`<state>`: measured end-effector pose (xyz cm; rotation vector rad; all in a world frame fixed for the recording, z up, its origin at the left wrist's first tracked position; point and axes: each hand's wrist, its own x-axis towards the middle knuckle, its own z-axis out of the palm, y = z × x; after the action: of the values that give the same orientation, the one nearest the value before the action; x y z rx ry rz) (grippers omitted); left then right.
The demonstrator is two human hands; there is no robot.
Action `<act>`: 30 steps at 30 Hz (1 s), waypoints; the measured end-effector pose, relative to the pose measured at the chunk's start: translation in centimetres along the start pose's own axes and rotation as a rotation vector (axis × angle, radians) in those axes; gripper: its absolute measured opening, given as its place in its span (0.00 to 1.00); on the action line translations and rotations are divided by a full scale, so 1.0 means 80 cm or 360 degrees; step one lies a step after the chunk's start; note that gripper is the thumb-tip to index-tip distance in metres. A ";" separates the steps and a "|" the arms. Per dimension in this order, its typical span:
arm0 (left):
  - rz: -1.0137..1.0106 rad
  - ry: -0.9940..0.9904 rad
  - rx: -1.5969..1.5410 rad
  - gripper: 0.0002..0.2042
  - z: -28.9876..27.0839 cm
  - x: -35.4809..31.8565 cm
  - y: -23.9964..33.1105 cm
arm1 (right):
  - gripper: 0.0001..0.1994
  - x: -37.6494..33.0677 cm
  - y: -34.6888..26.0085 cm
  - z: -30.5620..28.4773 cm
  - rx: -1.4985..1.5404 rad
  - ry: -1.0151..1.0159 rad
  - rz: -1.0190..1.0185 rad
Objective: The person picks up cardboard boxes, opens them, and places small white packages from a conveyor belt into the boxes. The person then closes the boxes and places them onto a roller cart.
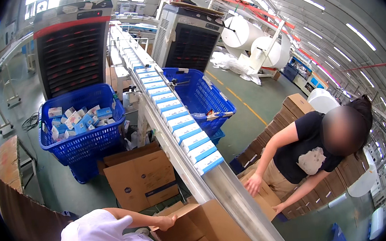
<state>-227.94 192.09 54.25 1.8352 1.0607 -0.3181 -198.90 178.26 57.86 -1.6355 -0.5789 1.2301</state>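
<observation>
My left hand [166, 222] is closed on the upper left edge of an open cardboard box [221, 224], beside the conveyor at the lower middle. The box's top faces up and part of its inside shows. My white sleeve comes in from the lower left. My right hand is not visible. On the conveyor [229, 184] a row of small blue-and-white cartons [195, 141] lies side by side, the nearest carton [208, 162] a short way beyond the box.
Across the conveyor a co-worker in a dark shirt has both hands on another cardboard box [266, 198]. A blue basket [84, 152] of loose cartons stands left, another blue basket [194, 90] right of the belt. A brown carton [140, 179] sits on the floor. Tall coolers [72, 53] stand behind.
</observation>
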 end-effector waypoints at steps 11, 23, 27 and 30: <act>0.0139 -0.0104 0.0459 0.44 -0.063 -0.042 -0.028 | 0.37 -0.068 0.014 0.022 0.0219 0.0365 -0.0089; 0.0226 -0.0028 0.0722 0.52 -0.098 -0.080 -0.093 | 0.40 -0.128 0.050 0.076 0.0446 0.0524 -0.0195; 0.0189 0.0062 0.0777 0.52 -0.100 -0.077 -0.110 | 0.38 -0.118 0.061 0.071 0.0005 0.0595 -0.0192; 0.0117 0.0057 0.0728 0.51 -0.116 -0.090 -0.119 | 0.34 -0.110 0.047 0.075 -0.0861 0.0471 -0.0039</act>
<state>-241.60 197.59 57.57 2.2868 0.9978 -0.5187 -208.33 172.01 58.36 -2.2041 -0.7830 0.8246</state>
